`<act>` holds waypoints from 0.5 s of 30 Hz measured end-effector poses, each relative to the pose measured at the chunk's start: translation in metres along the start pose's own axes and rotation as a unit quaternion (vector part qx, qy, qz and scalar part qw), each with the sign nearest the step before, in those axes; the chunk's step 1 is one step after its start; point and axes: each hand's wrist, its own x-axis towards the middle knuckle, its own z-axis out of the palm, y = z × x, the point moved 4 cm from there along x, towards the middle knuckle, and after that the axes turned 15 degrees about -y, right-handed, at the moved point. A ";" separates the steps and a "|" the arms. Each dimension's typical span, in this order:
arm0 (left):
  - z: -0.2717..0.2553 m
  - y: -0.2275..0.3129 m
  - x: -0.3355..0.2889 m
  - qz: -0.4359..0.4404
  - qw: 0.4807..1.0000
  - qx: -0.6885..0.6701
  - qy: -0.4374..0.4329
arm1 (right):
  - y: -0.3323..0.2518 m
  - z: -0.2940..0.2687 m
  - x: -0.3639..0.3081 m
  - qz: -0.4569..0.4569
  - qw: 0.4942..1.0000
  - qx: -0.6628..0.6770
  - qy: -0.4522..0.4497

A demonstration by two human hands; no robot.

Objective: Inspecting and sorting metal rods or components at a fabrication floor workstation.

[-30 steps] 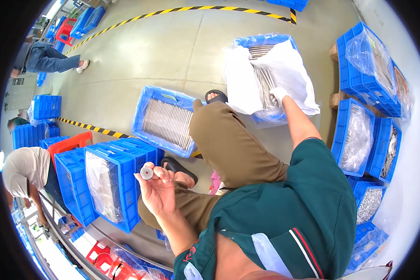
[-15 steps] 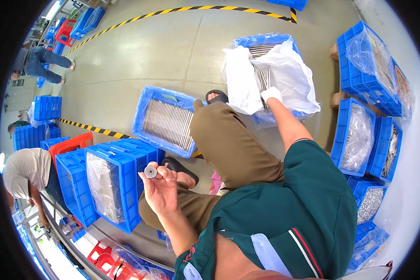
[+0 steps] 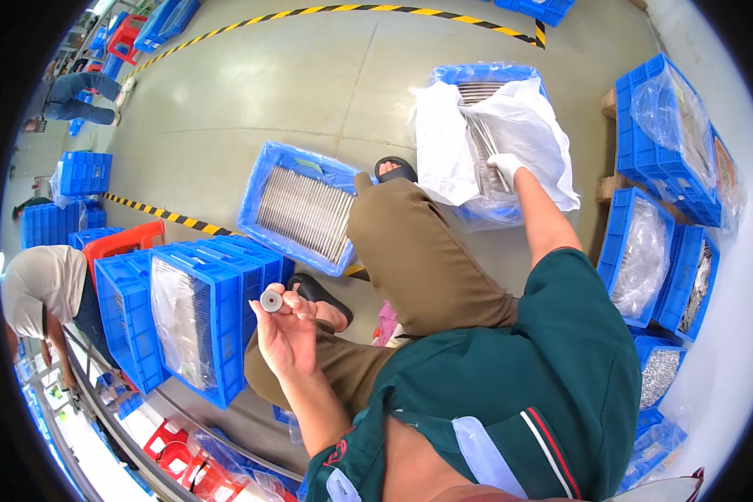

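Between the fingertips of my bare left hand (image 3: 289, 341) is a small round grey metal ring (image 3: 271, 301) with a dark hole in its middle, held up above my knee. My right hand (image 3: 504, 166), in a white glove, is closed around several slim metal rods (image 3: 483, 140). The rods slant over white sheeting (image 3: 440, 146) that is folded open across a lined blue crate (image 3: 510, 72). More rods show at that crate's far end. Left of it, a second blue crate (image 3: 257, 177) holds a row of similar metal rods (image 3: 304, 211).
Stacked blue crates (image 3: 217, 330) and a red stool (image 3: 125, 243) stand at my left, where a person (image 3: 46, 289) bends over. More crates (image 3: 632, 255) line the right wall. Yellow-black tape (image 3: 335, 10) marks the floor. My sandalled feet are beside the crates.
My right hand has shifted slightly right, and the rods in it lie at a different slant. My left hand still holds the ring. The whole view has tilted a little.
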 end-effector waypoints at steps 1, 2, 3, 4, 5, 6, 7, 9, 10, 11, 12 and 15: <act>0.000 -0.001 0.000 -0.001 1.000 0.002 0.000 | -0.006 0.000 -0.005 0.001 1.000 -0.003 -0.002; 0.001 -0.003 0.003 -0.005 1.000 0.001 -0.004 | -0.004 -0.004 -0.010 0.051 0.996 0.045 -0.065; 0.001 -0.005 0.005 -0.007 1.000 -0.004 -0.006 | -0.003 -0.006 -0.016 0.100 0.983 0.093 -0.126; 0.002 -0.007 0.008 -0.008 1.000 -0.003 -0.019 | -0.005 -0.012 -0.020 0.135 0.975 0.115 -0.137; 0.002 -0.007 0.008 -0.009 1.000 0.001 -0.027 | -0.013 -0.010 -0.030 0.138 0.974 0.113 -0.136; 0.002 -0.003 0.007 -0.015 0.999 0.026 -0.044 | -0.035 0.000 -0.052 0.173 0.977 -0.068 -0.104; 0.003 -0.001 0.006 -0.015 0.999 0.024 -0.041 | -0.057 0.001 -0.074 0.200 0.946 -0.246 -0.064; 0.004 -0.004 0.009 -0.003 1.000 0.000 -0.027 | -0.076 -0.038 -0.087 0.132 0.839 -0.524 -0.062; 0.002 -0.007 0.012 -0.007 0.999 -0.004 -0.033 | -0.083 -0.057 -0.083 0.097 0.733 -0.668 -0.084; -0.001 -0.006 0.010 -0.008 1.000 -0.007 -0.029 | -0.089 -0.060 -0.083 0.100 0.732 -0.669 -0.086; -0.002 -0.003 0.007 -0.003 1.000 -0.003 -0.025 | -0.102 -0.062 -0.087 0.110 0.680 -0.723 -0.046; -0.006 -0.002 0.002 0.002 1.000 -0.001 -0.018 | -0.111 -0.062 -0.092 0.128 0.611 -0.782 0.006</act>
